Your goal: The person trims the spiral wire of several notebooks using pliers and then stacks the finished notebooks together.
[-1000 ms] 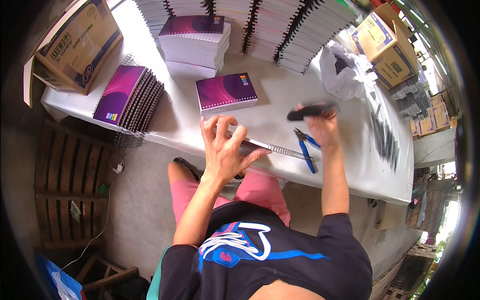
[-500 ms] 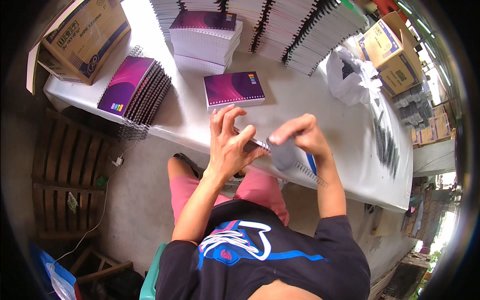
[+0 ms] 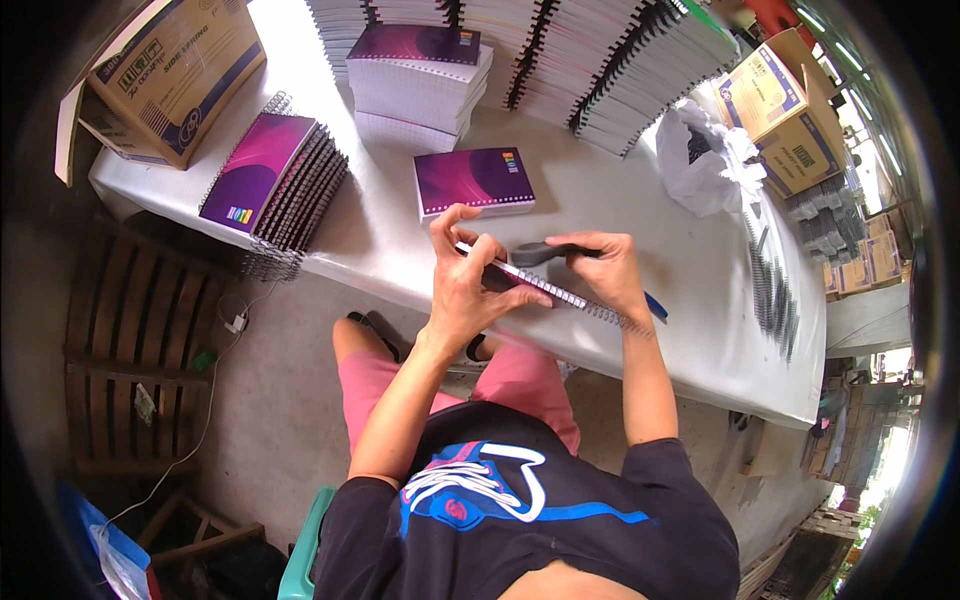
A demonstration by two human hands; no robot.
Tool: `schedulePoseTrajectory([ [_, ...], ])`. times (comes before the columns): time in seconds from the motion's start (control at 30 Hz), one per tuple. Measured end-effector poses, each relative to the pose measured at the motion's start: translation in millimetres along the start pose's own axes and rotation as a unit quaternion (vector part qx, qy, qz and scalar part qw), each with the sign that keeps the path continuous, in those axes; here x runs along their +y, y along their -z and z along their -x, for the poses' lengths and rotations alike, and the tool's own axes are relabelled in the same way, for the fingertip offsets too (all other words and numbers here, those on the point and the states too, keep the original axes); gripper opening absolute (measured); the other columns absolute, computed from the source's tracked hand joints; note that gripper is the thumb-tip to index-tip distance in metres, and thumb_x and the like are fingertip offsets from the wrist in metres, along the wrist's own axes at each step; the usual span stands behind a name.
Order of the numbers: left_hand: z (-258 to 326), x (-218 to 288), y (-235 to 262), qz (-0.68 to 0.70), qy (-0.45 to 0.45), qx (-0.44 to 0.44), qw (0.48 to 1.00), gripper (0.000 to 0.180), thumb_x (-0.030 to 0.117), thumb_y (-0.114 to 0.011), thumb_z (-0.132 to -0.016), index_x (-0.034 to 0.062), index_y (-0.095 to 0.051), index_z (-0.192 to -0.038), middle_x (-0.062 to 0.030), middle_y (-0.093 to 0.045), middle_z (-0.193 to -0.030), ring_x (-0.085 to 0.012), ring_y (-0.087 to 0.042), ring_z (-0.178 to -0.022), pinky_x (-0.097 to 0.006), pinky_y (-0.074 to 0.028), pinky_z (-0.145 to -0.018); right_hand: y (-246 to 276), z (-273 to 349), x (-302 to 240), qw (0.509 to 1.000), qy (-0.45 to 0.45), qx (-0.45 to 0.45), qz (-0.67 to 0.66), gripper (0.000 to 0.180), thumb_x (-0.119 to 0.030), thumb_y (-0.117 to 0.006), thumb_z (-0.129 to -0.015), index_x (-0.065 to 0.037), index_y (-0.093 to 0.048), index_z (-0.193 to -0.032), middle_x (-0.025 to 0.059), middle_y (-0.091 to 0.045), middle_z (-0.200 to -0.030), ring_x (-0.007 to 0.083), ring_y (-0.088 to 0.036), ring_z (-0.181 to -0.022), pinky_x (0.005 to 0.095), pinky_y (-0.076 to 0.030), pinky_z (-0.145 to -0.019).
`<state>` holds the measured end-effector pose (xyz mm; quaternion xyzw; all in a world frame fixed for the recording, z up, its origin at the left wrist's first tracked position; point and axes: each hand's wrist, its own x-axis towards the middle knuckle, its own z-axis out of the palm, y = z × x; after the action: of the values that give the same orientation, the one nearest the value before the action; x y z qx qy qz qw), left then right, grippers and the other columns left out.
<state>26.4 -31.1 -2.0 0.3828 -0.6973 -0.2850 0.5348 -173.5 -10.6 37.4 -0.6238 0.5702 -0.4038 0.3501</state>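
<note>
My left hand (image 3: 468, 275) grips a thin notebook (image 3: 494, 279) tilted on edge, its holed spine facing up and to the right. A dark wire coil (image 3: 602, 314) runs along that spine, and its free end sticks out past the notebook toward my right wrist. Between the fingers of my right hand (image 3: 612, 272) is a dark grey, curved, flat piece (image 3: 545, 253); its tip is close to the spine, and I cannot make out its kind. A blue-ended object (image 3: 656, 306) lies by my right wrist, partly hidden.
Behind my hands lies a purple-covered pad (image 3: 474, 182), with a stack of holed pads (image 3: 415, 105) farther back. Coil-bound notebooks (image 3: 262, 180) are piled at left beside a carton (image 3: 180, 85). At right are a white plastic bag (image 3: 690, 170), another carton (image 3: 775, 110) and loose dark coils (image 3: 770, 280).
My right hand has moved slightly, and the dark piece, blurred below it before, now points left along the spine. The coil now shows threaded along more of the notebook's visible edge.
</note>
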Motion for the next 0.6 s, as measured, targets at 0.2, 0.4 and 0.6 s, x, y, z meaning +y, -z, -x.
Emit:
schedulePoseTrajectory([
  [0.2, -1.7, -15.3, -5.2, 0.040, -0.033, -0.021, 0.998, 0.091, 0.040, -0.093, -0.037, 0.0072, -0.035, -0.099, -0.0167, -0.035, -0.113, -0.0299, -0.040, -0.108, -0.039, -0.042, -0.079, -7.5, -8.0, -10.0, 0.999, 0.011, 0.001, 0.038, 0.028, 0.010, -0.056, -0.067, -0.001, -0.073, -0.085, 0.0115, -0.072, -0.084, 0.0183, -0.067, -0.071, 0.0268, -0.051, -0.070],
  [0.4, -3.3, -21.6, -7.1, 0.144, 0.018, -0.024, 0.989, 0.096, 0.039, -0.094, -0.034, 0.0076, -0.030, -0.099, -0.0156, -0.036, -0.111, -0.0279, -0.041, -0.108, -0.038, -0.040, -0.085, -11.8, -13.4, -19.9, 0.999, 0.008, -0.039, -0.025, 0.026, 0.013, -0.058, -0.066, 0.000, -0.072, -0.083, 0.0077, -0.071, -0.081, 0.0123, -0.066, -0.076, 0.0262, -0.052, -0.071],
  [0.6, -0.1, -21.3, -3.6, 0.144, 0.071, -0.087, 0.983, 0.094, 0.037, -0.094, -0.040, 0.0072, -0.029, -0.101, -0.0144, -0.033, -0.111, -0.0212, -0.044, -0.092, -0.032, -0.044, -0.074, -23.0, -17.8, -36.2, 0.996, 0.067, -0.059, 0.016, 0.025, 0.012, -0.059, -0.068, 0.001, -0.072, -0.086, 0.0101, -0.071, -0.081, 0.0117, -0.064, -0.075, 0.0252, -0.051, -0.069],
])
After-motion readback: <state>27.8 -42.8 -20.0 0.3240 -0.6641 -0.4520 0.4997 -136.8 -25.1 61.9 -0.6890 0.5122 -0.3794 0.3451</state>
